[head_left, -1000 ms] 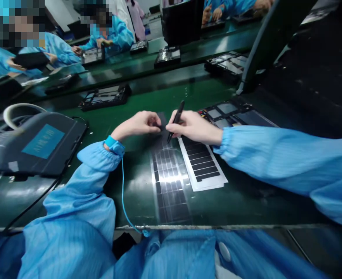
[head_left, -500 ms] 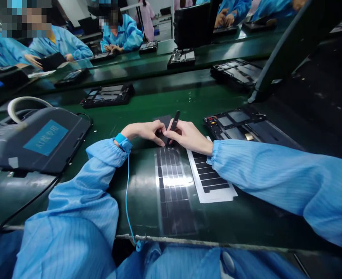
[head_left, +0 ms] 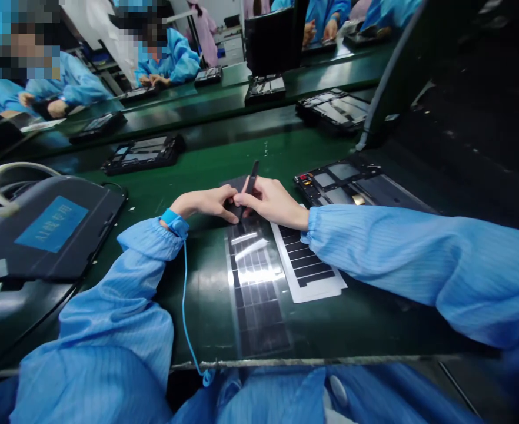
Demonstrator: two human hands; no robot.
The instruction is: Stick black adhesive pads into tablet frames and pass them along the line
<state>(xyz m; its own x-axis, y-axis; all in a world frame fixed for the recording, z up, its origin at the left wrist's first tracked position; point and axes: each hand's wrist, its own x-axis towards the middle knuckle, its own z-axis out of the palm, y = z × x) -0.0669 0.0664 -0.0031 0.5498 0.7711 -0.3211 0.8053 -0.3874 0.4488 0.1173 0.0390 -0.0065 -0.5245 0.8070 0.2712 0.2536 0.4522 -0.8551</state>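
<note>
"What's the left hand (head_left: 206, 203) doing?"

"Its fingers are nearly straight and lie on the edge of that thin dark sheet (head_left: 234, 189), which sits between the hands. I can't tell whether it's pinching or only pressing, but it looks placed to stop the sheet sliding."

"And the right hand (head_left: 275, 203)?"

"Closed around a slim black pen-shaped tool (head_left: 253, 178), held like a pencil, with the lower end at the dark sheet. That grip probably gives fine control."

"Why is everything bunched up there?"

"Likely for short reaches. The white-backed sheet of black strips (head_left: 306, 259) lies just below the right hand, and the black grid sheet (head_left: 255, 300) lies below the left, both flat on the green tabletop (head_left: 224, 154). An opened device frame (head_left: 356, 188) sits to the right."

"And the blue band?"

"A wrist strap (head_left: 174, 222) on the left wrist, with a thin blue cord (head_left: 184, 306) running toward the tabletop's front edge. My guess is it's there for static protection around electronics."
</note>
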